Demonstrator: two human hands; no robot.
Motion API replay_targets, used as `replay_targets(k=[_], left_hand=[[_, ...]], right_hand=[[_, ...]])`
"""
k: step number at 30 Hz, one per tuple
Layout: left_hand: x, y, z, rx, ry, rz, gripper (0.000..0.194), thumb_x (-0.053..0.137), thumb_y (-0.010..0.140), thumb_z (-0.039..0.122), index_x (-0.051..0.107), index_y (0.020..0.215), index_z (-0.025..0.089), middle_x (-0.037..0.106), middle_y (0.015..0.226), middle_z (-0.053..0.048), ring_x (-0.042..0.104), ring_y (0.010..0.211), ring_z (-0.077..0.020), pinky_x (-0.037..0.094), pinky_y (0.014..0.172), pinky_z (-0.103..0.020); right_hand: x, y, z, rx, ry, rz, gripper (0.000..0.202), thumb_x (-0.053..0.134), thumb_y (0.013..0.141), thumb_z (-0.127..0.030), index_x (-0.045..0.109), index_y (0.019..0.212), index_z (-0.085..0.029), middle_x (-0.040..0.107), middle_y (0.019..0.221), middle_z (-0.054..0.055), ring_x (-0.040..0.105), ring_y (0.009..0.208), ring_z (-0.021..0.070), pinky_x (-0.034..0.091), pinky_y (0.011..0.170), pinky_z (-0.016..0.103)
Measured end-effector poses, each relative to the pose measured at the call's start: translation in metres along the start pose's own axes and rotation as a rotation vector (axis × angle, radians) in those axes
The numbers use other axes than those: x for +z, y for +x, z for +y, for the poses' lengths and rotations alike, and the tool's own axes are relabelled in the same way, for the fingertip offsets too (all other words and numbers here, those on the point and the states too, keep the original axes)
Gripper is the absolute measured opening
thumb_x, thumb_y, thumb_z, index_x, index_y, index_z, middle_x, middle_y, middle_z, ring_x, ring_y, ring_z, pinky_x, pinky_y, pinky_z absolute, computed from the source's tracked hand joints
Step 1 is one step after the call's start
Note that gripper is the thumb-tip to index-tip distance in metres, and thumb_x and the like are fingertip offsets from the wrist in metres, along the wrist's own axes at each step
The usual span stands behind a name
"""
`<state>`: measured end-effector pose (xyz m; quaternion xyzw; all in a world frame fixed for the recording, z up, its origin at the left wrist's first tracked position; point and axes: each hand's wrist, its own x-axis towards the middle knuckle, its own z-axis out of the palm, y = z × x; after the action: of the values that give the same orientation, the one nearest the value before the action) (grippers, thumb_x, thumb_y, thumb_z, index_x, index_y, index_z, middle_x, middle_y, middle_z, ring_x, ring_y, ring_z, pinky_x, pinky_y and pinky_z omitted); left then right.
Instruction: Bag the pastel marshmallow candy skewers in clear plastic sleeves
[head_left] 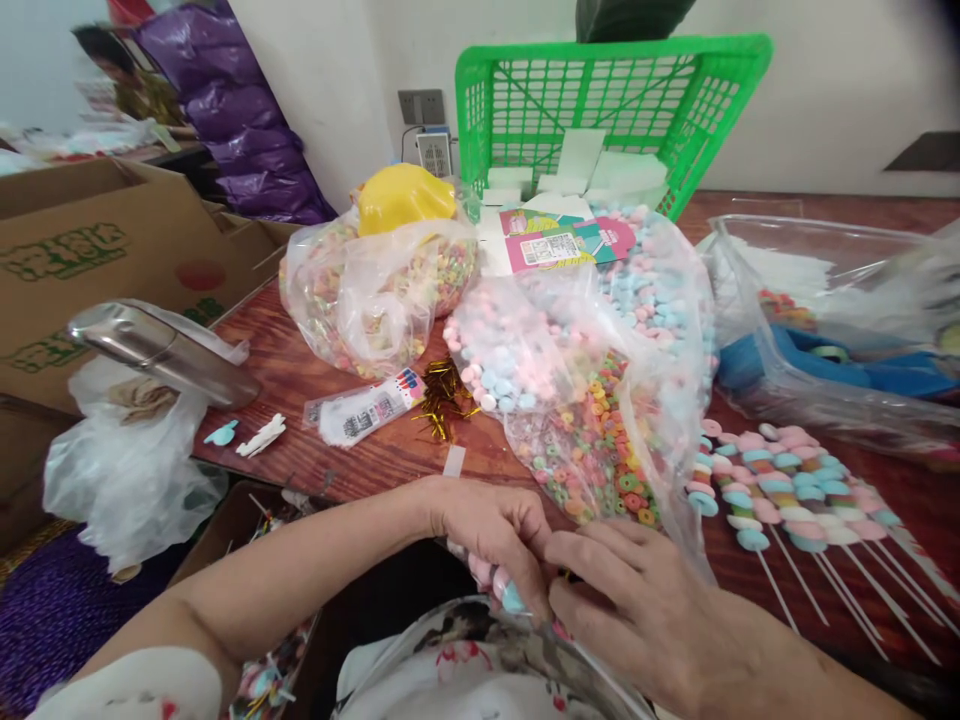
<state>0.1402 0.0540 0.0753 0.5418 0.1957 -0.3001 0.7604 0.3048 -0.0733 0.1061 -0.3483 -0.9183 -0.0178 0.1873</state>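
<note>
My left hand point(491, 530) and my right hand point(630, 600) meet close to my body at the table's front edge, fingers bent together. Under my left hand shows a candy skewer point(491, 580) in pink and blue inside clear wrap. Both hands pinch near its end; a bit of gold shows between the fingers, and the exact grip is partly hidden. Just beyond lie open bags of ring candies point(592, 440) and of pink and blue candies point(517, 350). Gold twist ties point(444, 395) rest beside a pack of clear wrappers point(367, 408). Several finished candy skewers point(814, 485) lie at the right.
A green basket point(615, 90) stands at the back, a clear plastic bin point(847, 330) at the right. On the left are a steel flask point(161, 350), cardboard boxes point(112, 250) and a plastic bag point(127, 480). Another person point(135, 85) sits far left.
</note>
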Motion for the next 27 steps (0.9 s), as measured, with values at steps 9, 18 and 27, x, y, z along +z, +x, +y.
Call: replay_targets(k=[9, 18, 27], left_hand=[[0.009, -0.036, 0.015, 0.333, 0.811, 0.435, 0.007, 0.063, 0.071, 0.02, 0.065, 0.074, 0.015, 0.061, 0.066, -0.001, 0.055, 0.062, -0.0156, 0.047, 0.058, -0.026], [0.003, 0.007, -0.021, 0.866, 0.64, 1.348, 0.017, 0.052, 0.082, 0.016, 0.06, 0.098, 0.015, 0.06, 0.094, -0.01, 0.053, 0.091, -0.0222, 0.045, 0.084, -0.039], [0.004, -0.05, -0.028, 1.03, -0.536, 0.638, 0.013, 0.072, 0.071, 0.027, 0.067, 0.072, 0.015, 0.068, 0.065, -0.004, 0.062, 0.056, -0.0164, 0.049, 0.059, -0.028]], right_hand=[[0.028, 0.02, -0.001, 0.036, -0.142, -0.145, 0.019, 0.047, 0.077, -0.006, 0.059, 0.088, -0.016, 0.061, 0.078, 0.007, 0.051, 0.063, 0.0187, 0.035, 0.058, 0.033], [0.06, 0.057, 0.058, 0.81, 0.003, 0.358, 0.023, 0.035, 0.089, -0.016, 0.053, 0.075, -0.016, 0.054, 0.067, 0.004, 0.049, 0.062, 0.0146, 0.033, 0.057, 0.025], [0.074, 0.051, -0.009, 0.947, 1.197, 0.455, 0.027, 0.055, 0.082, -0.038, 0.049, 0.064, -0.018, 0.047, 0.059, -0.003, 0.043, 0.057, 0.0115, 0.036, 0.055, 0.023]])
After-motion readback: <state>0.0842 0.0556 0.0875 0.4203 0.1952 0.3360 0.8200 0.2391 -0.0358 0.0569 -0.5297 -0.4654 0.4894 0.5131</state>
